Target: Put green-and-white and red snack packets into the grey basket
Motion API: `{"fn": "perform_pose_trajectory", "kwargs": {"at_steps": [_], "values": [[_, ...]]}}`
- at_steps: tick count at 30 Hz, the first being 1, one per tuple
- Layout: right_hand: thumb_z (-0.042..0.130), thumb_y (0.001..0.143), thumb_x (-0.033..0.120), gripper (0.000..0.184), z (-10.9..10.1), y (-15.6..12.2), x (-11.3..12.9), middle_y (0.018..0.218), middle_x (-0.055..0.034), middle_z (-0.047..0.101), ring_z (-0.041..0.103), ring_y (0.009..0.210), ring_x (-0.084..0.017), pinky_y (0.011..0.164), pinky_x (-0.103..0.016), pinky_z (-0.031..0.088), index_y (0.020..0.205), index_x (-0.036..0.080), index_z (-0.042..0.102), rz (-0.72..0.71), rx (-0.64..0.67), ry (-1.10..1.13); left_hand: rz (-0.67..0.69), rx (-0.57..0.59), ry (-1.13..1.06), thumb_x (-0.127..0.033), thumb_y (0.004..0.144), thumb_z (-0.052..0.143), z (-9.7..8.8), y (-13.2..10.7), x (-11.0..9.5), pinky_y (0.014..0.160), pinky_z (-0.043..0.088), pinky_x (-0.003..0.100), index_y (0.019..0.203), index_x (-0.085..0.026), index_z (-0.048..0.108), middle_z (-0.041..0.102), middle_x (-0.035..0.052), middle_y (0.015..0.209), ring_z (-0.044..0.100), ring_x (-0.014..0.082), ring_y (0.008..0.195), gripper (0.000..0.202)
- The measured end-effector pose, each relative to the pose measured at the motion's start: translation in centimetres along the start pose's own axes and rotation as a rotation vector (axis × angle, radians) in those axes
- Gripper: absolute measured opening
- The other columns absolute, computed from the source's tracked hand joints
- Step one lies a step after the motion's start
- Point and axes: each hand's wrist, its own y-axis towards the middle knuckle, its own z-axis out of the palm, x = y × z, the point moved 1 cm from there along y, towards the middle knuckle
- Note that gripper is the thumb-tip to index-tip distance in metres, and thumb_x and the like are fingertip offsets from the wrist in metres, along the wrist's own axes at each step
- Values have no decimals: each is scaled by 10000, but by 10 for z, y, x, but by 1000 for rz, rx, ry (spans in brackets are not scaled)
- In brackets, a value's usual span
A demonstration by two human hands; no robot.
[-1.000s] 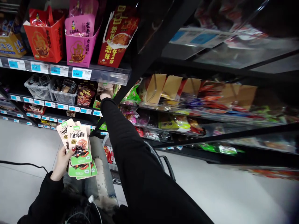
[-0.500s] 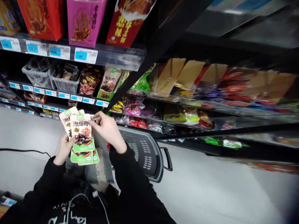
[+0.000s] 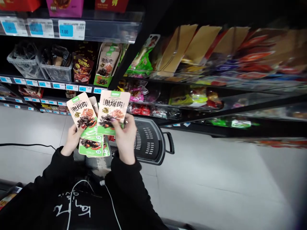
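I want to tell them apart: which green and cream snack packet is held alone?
The packet in the right hand, rightmost of those held. The left hand grips a fanned bunch, and a further packet stands on the shelf.

The shelf (image 3: 35,83) in front of me carries two clear bins (image 3: 56,71) at its left, dark red pouches (image 3: 82,68) beside them, and beige-and-green pouches (image 3: 106,65) standing upright at its right end. Blue price tags (image 3: 71,29) line the top shelf (image 3: 107,27), where I see only the foot of a pink box (image 3: 64,3). To my right, brown packs (image 3: 199,41) lean in a blurred row. A black cable (image 3: 26,144) lies on the pale floor (image 3: 216,185).
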Motion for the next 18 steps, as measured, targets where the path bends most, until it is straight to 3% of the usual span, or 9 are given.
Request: {"fn": "perform_pose_trajectory", "kwargs": {"at_steps": [3,6,8,10,13,15,18], "values": [[599,764,375,216,-20,9,-9,789,10,596,505,579,-98,585,-256,414,903,223,534,96,94,466,-27,21,-4,-485,651,723,-2,1,-2,677,511,294,892,-148,665,719,86,948,660,234,828,419],[519,841,360,120,-31,9,-19,496,111,377,142,339,-46,401,-219,224,873,244,526,169,173,823,-32,16,-20,-473,653,726,-4,2,-1,690,518,301,918,-152,663,717,90,976,664,234,838,421],[464,882,345,100,-32,7,-23,436,131,221,-1,352,-61,378,-224,144,880,260,517,142,149,937,-28,2,-23,-458,659,729,-6,2,1,689,517,288,924,-149,663,718,86,969,664,219,819,413],[468,877,391,136,-30,10,-22,445,123,203,35,358,-71,380,-224,157,862,261,504,80,163,931,-30,-9,-28,-448,666,728,-8,1,3,679,514,275,933,-147,663,719,84,967,663,207,802,407],[553,801,445,220,-22,31,-9,539,82,369,302,425,-82,454,-223,301,791,242,470,-75,141,631,-46,-20,-31,-449,659,732,-9,0,7,669,512,274,917,-140,668,720,91,965,663,213,798,408],[583,777,372,207,-14,55,8,637,39,475,451,560,-108,565,-247,389,735,224,445,-190,29,235,-54,-19,-40,-451,653,736,-10,-1,7,679,515,283,911,-137,670,720,97,972,665,222,811,411],[509,822,246,107,10,92,36,769,-42,574,550,780,-179,725,-311,443,740,198,461,-294,-174,-407,-60,-21,-62,-454,653,736,-12,-1,6,692,520,293,919,-143,669,718,98,989,668,229,827,415]]}}
